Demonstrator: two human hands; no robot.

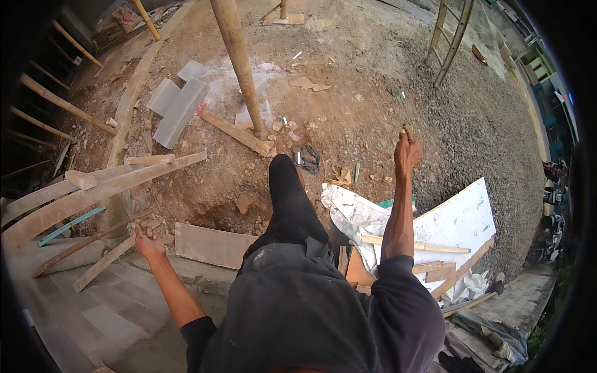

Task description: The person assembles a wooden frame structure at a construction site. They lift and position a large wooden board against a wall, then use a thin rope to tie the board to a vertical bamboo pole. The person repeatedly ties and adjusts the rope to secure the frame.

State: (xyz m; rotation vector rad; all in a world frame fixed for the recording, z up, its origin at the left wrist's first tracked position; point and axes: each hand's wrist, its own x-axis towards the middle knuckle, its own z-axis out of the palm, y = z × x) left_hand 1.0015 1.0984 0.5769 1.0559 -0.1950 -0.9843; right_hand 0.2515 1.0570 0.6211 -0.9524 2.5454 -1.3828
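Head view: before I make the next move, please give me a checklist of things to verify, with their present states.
1. Bare left hand grips the narrow brown wooden slat: cannot tell; they overlap in view.
2. Bare right hand empty: cannot tell; it is partly closed.
3. Rough brown soil clear ahead: not ok; a long brown wooden plank lies there.
4. Grey rectangular blocks away from both hands: ok.

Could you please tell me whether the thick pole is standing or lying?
Standing: the pole looks wider upward from its foot on the ground.
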